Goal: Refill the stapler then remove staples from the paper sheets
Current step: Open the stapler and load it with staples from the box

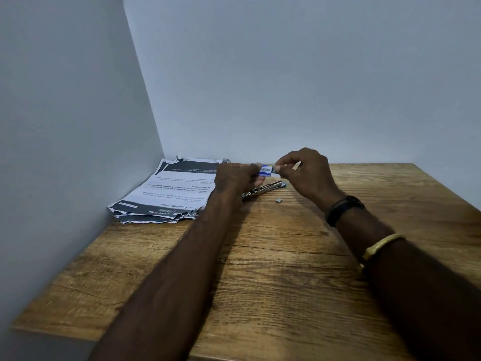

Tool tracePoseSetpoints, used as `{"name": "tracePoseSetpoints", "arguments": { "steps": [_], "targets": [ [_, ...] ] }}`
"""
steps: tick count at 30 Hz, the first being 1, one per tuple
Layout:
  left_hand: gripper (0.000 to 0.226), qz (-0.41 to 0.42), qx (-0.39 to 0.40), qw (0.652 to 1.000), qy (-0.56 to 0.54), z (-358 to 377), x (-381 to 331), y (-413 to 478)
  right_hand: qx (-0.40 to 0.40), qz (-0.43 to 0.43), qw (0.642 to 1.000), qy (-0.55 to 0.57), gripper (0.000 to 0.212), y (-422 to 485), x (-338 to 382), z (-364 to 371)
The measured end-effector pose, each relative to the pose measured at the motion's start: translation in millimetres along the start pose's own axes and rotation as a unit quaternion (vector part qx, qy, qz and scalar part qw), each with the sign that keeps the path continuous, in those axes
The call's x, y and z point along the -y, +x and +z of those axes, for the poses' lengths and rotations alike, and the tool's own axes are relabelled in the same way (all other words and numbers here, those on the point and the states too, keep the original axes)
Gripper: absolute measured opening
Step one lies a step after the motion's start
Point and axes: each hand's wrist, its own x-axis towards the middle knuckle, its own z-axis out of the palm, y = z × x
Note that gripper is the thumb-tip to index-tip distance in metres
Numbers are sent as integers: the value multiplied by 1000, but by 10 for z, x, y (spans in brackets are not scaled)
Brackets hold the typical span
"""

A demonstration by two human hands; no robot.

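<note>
My left hand (238,177) grips a small blue and white staple box (266,170) above the table, near the back wall. My right hand (307,173) pinches the box's right end with thumb and forefinger; what is between those fingers is too small to tell. Just below both hands lies the metal stapler (263,190), opened out flat on the wood. A small strip of staples (278,200) lies loose on the table to the stapler's right. A stack of printed paper sheets (169,194) with torn, curled edges rests in the back left corner.
The wooden table (273,269) meets a white wall at the left and at the back. My right wrist wears a black band (343,208) and a gold bangle (380,244).
</note>
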Motion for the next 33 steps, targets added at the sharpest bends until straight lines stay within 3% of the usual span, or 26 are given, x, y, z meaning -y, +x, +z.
{"name": "tracePoseSetpoints", "arguments": {
  "steps": [12,16,21,27,33],
  "targets": [
    [13,-13,6,1000,-3,-20,-11,-17,36,21,997,58,12,-14,21,-37],
    [11,-20,-1,1000,-13,-34,-16,-11,20,81,985,152,14,-19,-13,-44],
    [16,-23,-16,999,-27,-41,-26,3,68,137,944,293,20,-37,-55,-57],
    [14,-24,-14,999,-22,-40,-28,-6,65,111,955,267,34,-47,-91,-29],
    [15,-17,-17,1000,-17,-35,-33,-15,42,93,970,222,26,-43,-81,-52]
  ]
}}
